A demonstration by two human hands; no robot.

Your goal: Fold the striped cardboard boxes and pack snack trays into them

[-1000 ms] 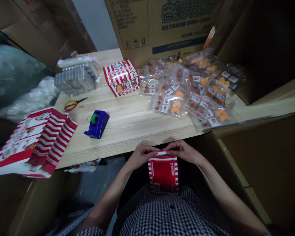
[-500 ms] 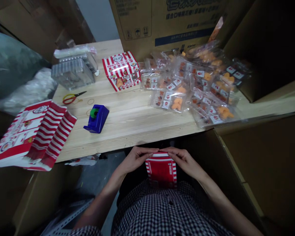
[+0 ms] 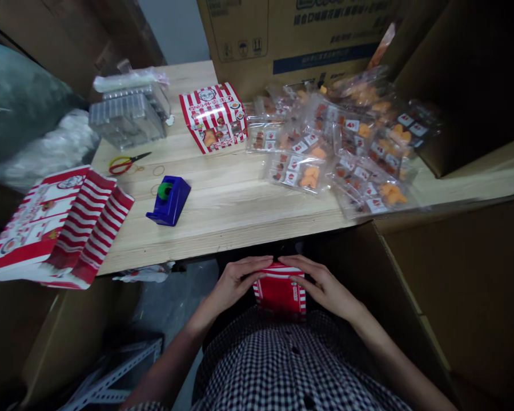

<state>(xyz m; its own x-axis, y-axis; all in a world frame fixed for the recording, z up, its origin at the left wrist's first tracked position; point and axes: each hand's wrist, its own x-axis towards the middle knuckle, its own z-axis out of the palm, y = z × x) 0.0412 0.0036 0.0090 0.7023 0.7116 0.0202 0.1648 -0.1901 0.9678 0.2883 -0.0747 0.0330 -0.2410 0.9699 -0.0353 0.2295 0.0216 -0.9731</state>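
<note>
A small red-and-white striped carton (image 3: 280,292) stands against my checked shirt, just below the wooden table's front edge (image 3: 223,237). My left hand (image 3: 235,281) lies on its upper left side with the fingers stretched flat along the top. From the other side my right hand (image 3: 321,283) presses on its upper right, fingers also laid flat over the top flap. Both hands grip the carton between them.
On the table lie a blue tape dispenser (image 3: 169,200), red-handled scissors (image 3: 126,164), rubber bands, a finished striped box (image 3: 214,116), clear plastic trays (image 3: 128,114) and several clear snack packets (image 3: 334,154). Flat striped cartons (image 3: 55,225) hang off the left edge. Open cardboard boxes (image 3: 454,285) surround me.
My hands and the carton have dropped lower, nearer my body. My fingers went from pinching the top flap to lying flat over it. The camera tilted slightly down.
</note>
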